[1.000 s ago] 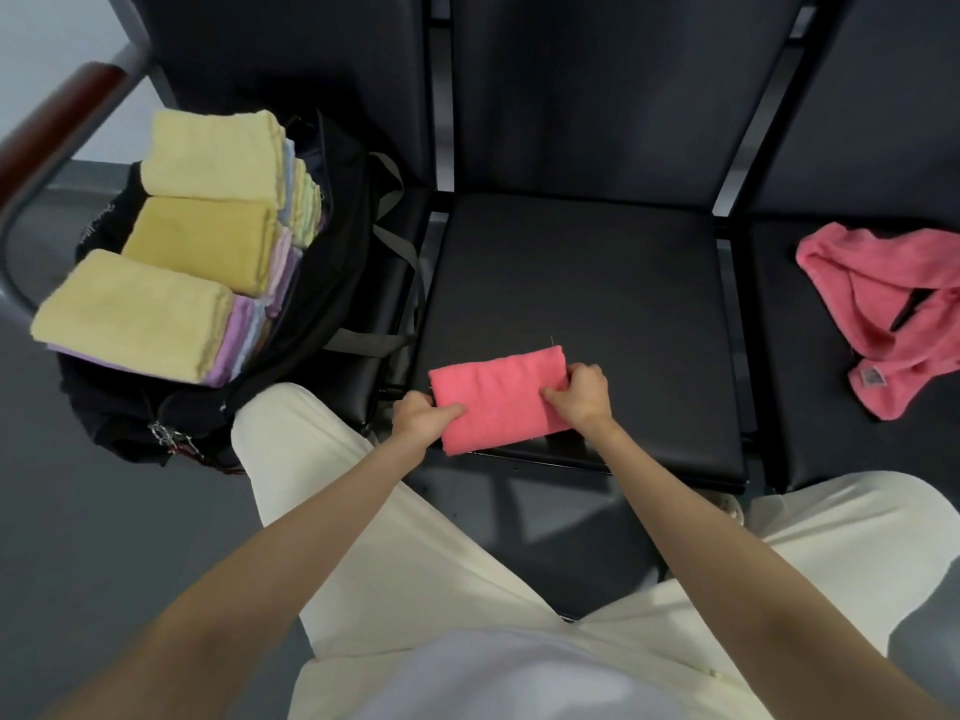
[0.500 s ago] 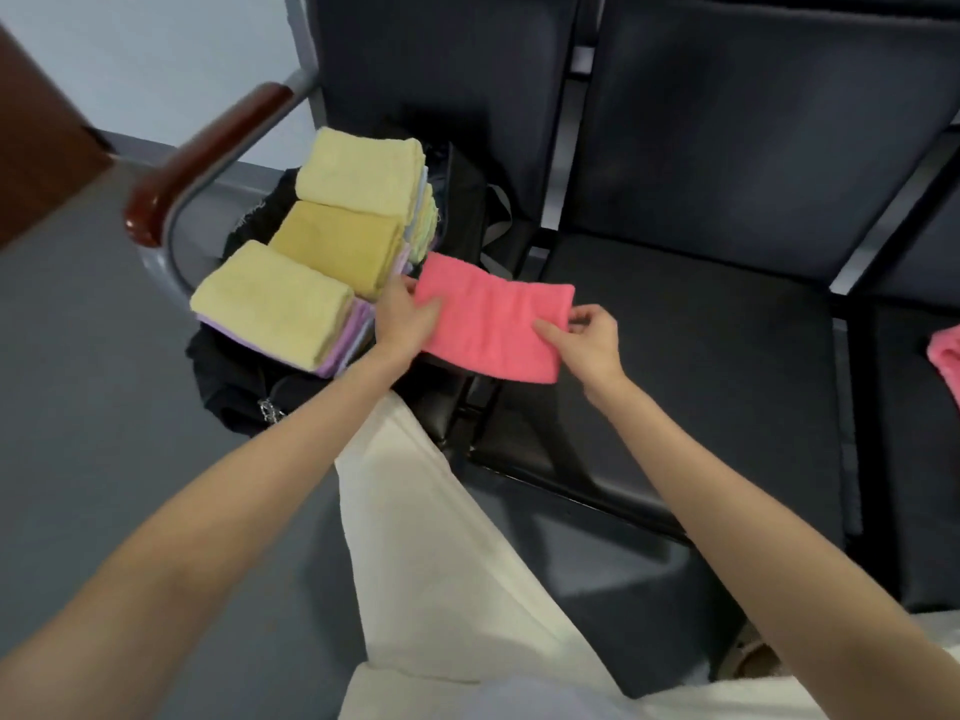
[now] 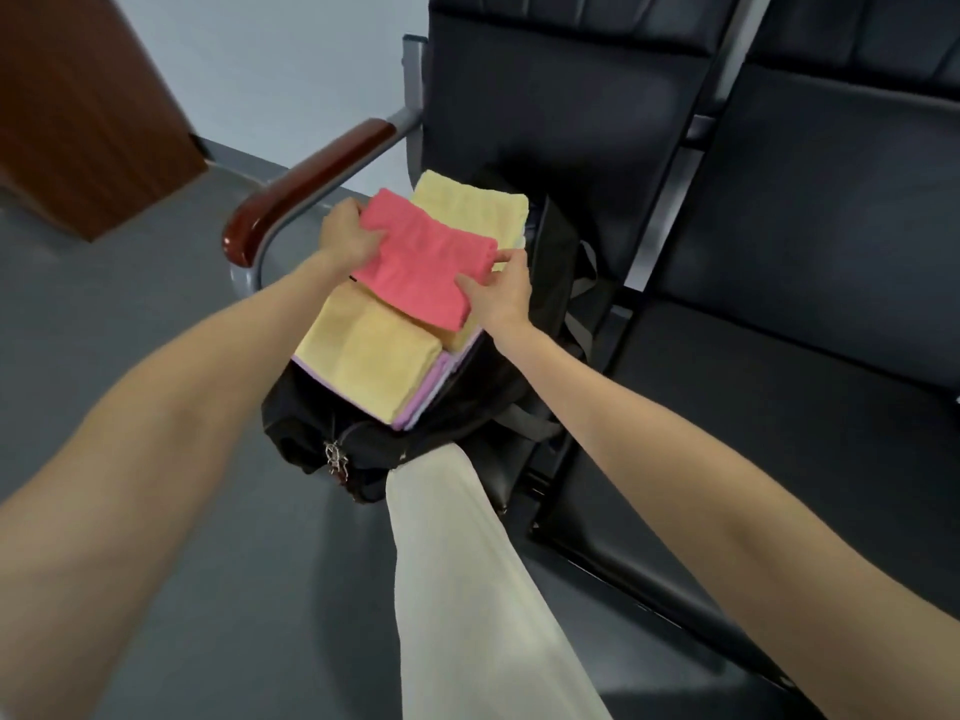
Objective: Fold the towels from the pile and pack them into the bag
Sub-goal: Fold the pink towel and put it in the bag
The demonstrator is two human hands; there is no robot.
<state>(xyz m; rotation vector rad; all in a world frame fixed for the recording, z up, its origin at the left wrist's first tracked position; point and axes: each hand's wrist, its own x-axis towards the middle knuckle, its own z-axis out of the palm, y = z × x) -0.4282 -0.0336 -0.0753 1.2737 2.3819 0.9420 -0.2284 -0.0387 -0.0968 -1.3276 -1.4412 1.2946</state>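
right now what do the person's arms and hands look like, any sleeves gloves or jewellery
Both arms are bare as far up as the view shows, with no sleeve in sight. The left hand and right hand wear no gloves, and no ring, watch or bracelet shows. The image is a little blurred.

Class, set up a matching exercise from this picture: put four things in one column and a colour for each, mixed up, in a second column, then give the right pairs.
Things:
1. folded towel held by both hands
2. bag
3. armrest
4. nearest towel on the stack

Colours:
A. black
B. yellow
C. pink
D. reddish brown

Pairs: 1-C, 2-A, 3-D, 4-B
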